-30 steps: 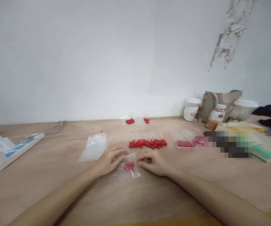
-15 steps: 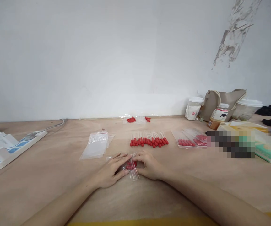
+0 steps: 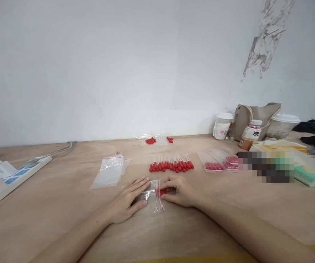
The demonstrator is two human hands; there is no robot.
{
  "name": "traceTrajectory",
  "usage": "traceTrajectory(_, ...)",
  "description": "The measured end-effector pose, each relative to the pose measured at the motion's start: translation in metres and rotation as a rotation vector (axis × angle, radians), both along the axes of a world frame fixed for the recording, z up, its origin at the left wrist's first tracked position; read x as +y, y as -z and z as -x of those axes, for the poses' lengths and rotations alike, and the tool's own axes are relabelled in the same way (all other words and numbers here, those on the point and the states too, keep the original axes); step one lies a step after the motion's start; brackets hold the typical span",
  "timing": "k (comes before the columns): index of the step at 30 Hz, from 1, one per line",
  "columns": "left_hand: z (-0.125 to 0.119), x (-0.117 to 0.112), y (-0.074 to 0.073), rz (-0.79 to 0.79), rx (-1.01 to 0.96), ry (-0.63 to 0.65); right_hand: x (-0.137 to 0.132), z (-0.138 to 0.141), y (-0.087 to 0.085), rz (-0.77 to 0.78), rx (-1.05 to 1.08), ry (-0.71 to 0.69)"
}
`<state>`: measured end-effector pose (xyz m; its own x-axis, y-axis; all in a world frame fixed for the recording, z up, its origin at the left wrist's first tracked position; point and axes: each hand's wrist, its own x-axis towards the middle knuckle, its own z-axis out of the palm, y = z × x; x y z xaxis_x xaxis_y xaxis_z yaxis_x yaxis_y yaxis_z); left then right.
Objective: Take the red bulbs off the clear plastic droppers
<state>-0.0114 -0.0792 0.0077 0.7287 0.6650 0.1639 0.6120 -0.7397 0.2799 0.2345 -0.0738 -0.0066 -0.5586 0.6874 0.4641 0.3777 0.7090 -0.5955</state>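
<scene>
My left hand [image 3: 127, 201] lies flat with its fingers stretched over a clear zip bag [image 3: 149, 195], holding it down on the table. At the bag's right-hand mouth, my right hand [image 3: 179, 190] is closed in a pinch around a bundle of red-tipped sticks [image 3: 161, 191]. Part of the bundle is hidden behind my right fingers. Beyond my hands, a row of loose red-tipped sticks [image 3: 171, 166] has its red ends toward me. A stack of clear zip bags [image 3: 108, 171] lies past my left hand.
Filled bags of red-tipped sticks [image 3: 214, 165] lie to the right. Another clear bag with red pieces [image 3: 151, 140] rests by the wall. A power strip [image 3: 20, 175] is at left. A bottle [image 3: 250, 135], a lidded cup [image 3: 223, 126] and a grey bag [image 3: 242, 120] stand at back right.
My right hand has moved right with the red-tipped sticks, whose red ends now show at the bag's mouth rather than between my hands. My left hand has shifted slightly left, leaving more bag exposed.
</scene>
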Motion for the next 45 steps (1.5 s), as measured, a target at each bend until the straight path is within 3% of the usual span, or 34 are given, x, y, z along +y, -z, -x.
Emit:
traceTrajectory(5, 0.0, -0.001, 0.0, 0.0, 0.006, 0.022, 0.003, 0.001, 0.001, -0.019, -0.026, -0.044)
traceTrajectory(12, 0.001, 0.001, -0.002, 0.097, 0.058, 0.033, 0.007, -0.012, 0.002, 0.09, -0.022, 0.072)
traceTrajectory(21, 0.006, 0.002, 0.004, 0.099, 0.06, -0.038, 0.011, -0.029, -0.005, 0.169, -0.097, -0.053)
traceTrajectory(26, 0.005, -0.001, 0.002, 0.116, 0.029, -0.121, 0.013, -0.034, -0.005, 0.196, -0.066, 0.007)
traceTrajectory(30, 0.006, -0.002, 0.001, 0.149, -0.111, -0.194, 0.019, -0.045, -0.006, 0.237, -0.054, 0.046)
traceTrajectory(35, 0.008, 0.009, 0.008, 0.195, -0.292, -0.372, 0.023, -0.049, -0.005, 0.3, -0.068, 0.023)
traceTrajectory(39, 0.013, 0.02, 0.014, 0.221, -0.31, -0.454, 0.024, -0.048, -0.004, 0.329, -0.002, 0.051)
traceTrajectory(42, 0.018, 0.024, 0.014, 0.276, -0.277, -0.447, 0.027, -0.052, -0.004, 0.416, 0.057, 0.068)
traceTrajectory(45, 0.021, 0.023, 0.011, 0.279, -0.234, -0.431, 0.032, -0.056, -0.005, 0.613, 0.181, 0.008)
